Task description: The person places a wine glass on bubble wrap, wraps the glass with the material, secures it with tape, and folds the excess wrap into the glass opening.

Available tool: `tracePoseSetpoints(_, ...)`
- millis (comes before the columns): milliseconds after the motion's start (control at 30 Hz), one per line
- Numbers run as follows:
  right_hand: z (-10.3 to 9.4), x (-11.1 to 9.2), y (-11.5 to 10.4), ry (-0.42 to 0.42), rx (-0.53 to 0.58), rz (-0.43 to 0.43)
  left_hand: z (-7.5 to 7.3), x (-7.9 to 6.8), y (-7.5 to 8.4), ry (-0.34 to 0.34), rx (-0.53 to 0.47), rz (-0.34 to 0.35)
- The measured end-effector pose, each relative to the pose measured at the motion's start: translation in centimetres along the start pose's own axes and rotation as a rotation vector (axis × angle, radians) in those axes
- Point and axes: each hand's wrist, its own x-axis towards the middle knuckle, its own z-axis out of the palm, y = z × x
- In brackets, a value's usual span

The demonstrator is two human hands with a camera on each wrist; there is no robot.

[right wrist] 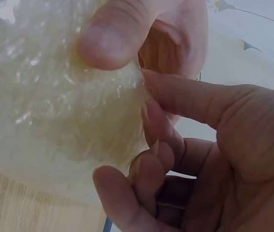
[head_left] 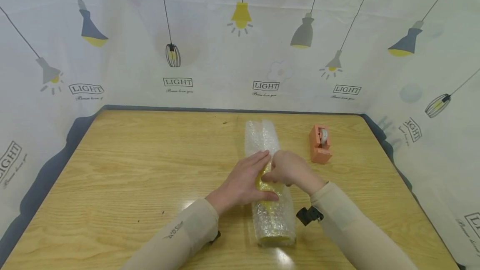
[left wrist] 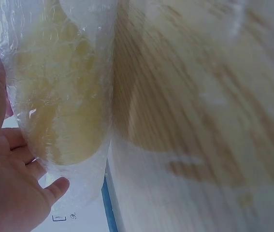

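A long bundle of clear bubble wrap [head_left: 273, 222] lies lengthwise on the table, with something yellow inside that has a rounded end. The wrap blurs the kind of thing it is. Spread across the bundle's left side, my left hand [head_left: 241, 180] presses on it with fingers and thumb fairly straight. My right hand [head_left: 292, 169] works over the middle of the bundle, close to the left hand. In the right wrist view, the right hand [right wrist: 245, 130] pinches the edge of the bubble wrap with curled fingers. The left wrist view shows the yellow shape [left wrist: 62, 104] through the wrap.
A coral tape dispenser [head_left: 320, 153] with a roll of tape stands to the right, beyond the right hand. The wooden table [head_left: 150, 153] is bordered at the back and sides by a pale cloth wall [head_left: 221, 61] printed with lamps.
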Motion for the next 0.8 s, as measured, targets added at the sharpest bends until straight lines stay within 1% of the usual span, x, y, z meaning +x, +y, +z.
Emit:
tracePoseSetpoints(133,0.0,0.0,0.5,-0.002,0.015,0.011,-0.1,-0.1,0.0,-0.004,0.005,0.000)
tracePoseSetpoints(367,0.2,0.0,1.7,-0.007,0.043,-0.036,-0.1,-0.2,0.0,-0.016,0.004,-0.014)
tracePoseSetpoints(433,0.4,0.0,1.9,-0.008,0.056,-0.033,-0.1,-0.2,0.0,-0.017,0.011,-0.010)
tracePoseSetpoints(600,0.7,0.2,2.5,-0.026,0.086,0.005,0.0,-0.1,-0.1,-0.017,0.014,0.000)
tracePoseSetpoints(800,1.3,0.2,3.3,-0.029,0.132,0.012,0.1,-0.1,-0.2,-0.010,0.010,0.006)
